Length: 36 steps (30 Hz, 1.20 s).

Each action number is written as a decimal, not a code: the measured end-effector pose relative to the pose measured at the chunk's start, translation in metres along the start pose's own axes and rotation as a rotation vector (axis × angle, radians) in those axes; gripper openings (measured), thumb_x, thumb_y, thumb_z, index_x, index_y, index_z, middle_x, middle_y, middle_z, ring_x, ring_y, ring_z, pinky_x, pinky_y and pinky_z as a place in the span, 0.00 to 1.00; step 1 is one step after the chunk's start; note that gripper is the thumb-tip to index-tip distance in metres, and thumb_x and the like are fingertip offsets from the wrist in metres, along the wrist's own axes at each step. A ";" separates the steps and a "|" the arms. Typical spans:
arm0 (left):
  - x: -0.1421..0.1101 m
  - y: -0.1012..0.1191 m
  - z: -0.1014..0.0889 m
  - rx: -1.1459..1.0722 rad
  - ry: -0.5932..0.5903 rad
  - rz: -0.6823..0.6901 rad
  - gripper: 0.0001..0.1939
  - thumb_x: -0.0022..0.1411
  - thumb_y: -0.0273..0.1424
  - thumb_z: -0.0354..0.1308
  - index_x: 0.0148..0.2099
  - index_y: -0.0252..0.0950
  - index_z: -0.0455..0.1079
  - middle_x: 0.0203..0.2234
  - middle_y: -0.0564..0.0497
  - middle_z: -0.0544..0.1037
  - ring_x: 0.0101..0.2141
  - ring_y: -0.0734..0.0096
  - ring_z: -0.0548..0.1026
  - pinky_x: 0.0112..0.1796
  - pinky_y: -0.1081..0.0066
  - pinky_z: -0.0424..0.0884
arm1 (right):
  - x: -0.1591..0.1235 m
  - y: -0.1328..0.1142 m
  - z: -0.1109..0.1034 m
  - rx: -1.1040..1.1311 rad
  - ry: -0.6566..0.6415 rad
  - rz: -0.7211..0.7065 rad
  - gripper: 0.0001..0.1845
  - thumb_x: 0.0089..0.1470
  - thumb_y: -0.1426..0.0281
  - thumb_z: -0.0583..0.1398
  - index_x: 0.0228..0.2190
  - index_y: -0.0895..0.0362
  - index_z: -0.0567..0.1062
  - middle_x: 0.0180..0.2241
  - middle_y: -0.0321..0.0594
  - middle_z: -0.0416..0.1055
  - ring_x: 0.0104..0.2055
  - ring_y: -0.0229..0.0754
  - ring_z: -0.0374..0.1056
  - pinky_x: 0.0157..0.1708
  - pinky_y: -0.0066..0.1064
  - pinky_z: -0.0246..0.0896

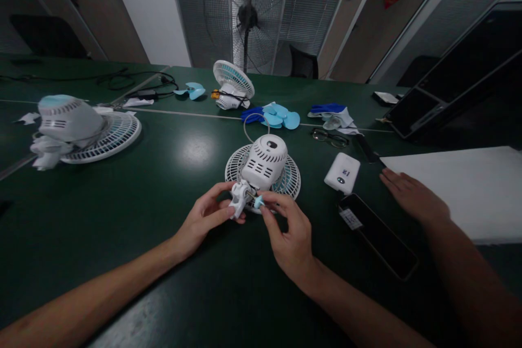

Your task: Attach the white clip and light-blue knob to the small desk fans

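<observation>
A small white fan (pixel 265 160) lies face down on the dark green table, its grille flat and its motor housing on top. My left hand (pixel 212 211) grips the fan's white clip base (pixel 240 198), thumb in front and fingers behind. Between the thumb and fingertips of my right hand (pixel 287 228) is a light blue knob (pixel 259 202), with a thin metal screw shaft running from it toward the clip. Whether the screw sits in its hole I cannot tell. A thin cable loops up behind the housing.
Another white fan (pixel 73 125) lies at the left, a third (pixel 232 84) stands at the back. Blue fan blades (pixel 281 116), gloves (pixel 334 115), glasses (pixel 330 137), a power bank (pixel 342 173) and a phone (pixel 377 236) are around. Another person's hand (pixel 416 196) rests at the right by white sheet material (pixel 460 190).
</observation>
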<state>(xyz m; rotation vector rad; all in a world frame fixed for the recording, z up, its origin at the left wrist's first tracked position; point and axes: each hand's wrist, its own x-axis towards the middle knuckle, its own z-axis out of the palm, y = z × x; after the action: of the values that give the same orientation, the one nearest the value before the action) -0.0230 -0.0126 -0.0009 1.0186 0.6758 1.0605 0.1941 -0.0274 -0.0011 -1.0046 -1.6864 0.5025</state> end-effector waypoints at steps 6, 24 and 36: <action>-0.002 -0.002 -0.001 0.193 -0.076 -0.028 0.26 0.64 0.33 0.69 0.61 0.37 0.67 0.40 0.46 0.80 0.38 0.64 0.81 0.42 0.64 0.78 | 0.001 0.001 -0.001 0.005 0.110 0.029 0.08 0.67 0.73 0.59 0.46 0.52 0.75 0.45 0.41 0.78 0.48 0.44 0.77 0.45 0.38 0.77; -0.005 -0.002 0.001 0.433 0.011 0.022 0.26 0.60 0.32 0.73 0.58 0.38 0.73 0.41 0.50 0.76 0.33 0.72 0.75 0.38 0.70 0.74 | 0.007 0.001 -0.008 -0.051 0.115 0.001 0.07 0.67 0.76 0.58 0.42 0.53 0.74 0.40 0.40 0.72 0.43 0.42 0.71 0.37 0.32 0.70; -0.005 0.002 0.005 0.532 -0.004 0.027 0.25 0.61 0.34 0.70 0.58 0.37 0.70 0.44 0.48 0.74 0.35 0.71 0.75 0.41 0.67 0.74 | 0.003 0.011 -0.001 0.081 0.079 0.253 0.04 0.68 0.69 0.58 0.41 0.53 0.74 0.37 0.37 0.74 0.35 0.39 0.75 0.31 0.29 0.74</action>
<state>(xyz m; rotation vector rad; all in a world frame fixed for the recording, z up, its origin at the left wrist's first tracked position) -0.0218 -0.0184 0.0030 1.4876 0.9719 0.9186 0.1986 -0.0188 -0.0077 -1.1699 -1.4648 0.6815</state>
